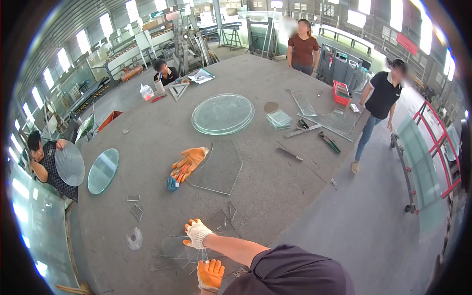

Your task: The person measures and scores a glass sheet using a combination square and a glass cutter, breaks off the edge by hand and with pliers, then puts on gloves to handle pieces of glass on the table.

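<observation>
My right hand, in a white glove with orange fingers, reaches over clear glass offcuts near the table's lower edge. Its fingers are apart. Below it, my left hand has its orange glove side showing and its fingers curled; a small pale spot shows at the fingertips, too small to name. Thin glass slivers lie beyond my right hand. Farther up is a large angular glass sheet, with orange gloves beside its left edge.
Round glass discs lie mid-table. Square panes, pliers and a red tray are to the right. One person holds a glass disc at left; another sits at the far edge, and two stand beyond the table.
</observation>
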`<state>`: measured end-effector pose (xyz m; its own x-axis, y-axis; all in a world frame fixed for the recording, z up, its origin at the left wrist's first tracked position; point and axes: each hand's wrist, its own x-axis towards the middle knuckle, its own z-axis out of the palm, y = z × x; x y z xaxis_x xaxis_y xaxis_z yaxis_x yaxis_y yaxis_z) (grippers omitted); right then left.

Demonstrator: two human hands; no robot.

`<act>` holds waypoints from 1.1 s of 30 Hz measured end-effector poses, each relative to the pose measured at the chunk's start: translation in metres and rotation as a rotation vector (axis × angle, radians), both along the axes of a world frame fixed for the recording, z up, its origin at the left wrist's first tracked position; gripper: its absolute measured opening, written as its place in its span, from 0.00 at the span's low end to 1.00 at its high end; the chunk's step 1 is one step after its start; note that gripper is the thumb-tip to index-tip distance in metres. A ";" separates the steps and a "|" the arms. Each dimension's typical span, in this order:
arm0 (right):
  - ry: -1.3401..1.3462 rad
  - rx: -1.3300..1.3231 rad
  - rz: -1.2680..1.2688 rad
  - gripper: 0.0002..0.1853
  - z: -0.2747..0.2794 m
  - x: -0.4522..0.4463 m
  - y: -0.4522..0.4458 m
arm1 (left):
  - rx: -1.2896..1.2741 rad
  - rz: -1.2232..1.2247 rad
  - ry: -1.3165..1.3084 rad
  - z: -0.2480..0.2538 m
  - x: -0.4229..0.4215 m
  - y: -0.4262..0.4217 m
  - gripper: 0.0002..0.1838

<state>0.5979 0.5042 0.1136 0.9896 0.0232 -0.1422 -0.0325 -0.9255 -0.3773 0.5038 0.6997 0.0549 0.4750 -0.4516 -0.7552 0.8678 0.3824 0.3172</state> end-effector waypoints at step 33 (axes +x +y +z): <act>0.030 -0.015 0.142 0.32 -0.002 -0.019 0.021 | -0.141 0.134 0.122 0.019 -0.052 -0.010 0.22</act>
<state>0.5786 0.5249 0.1114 0.9718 0.1602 -0.1733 0.0880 -0.9272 -0.3640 0.4517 0.6899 0.0734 0.4470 -0.4955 -0.7447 0.8348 0.5301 0.1484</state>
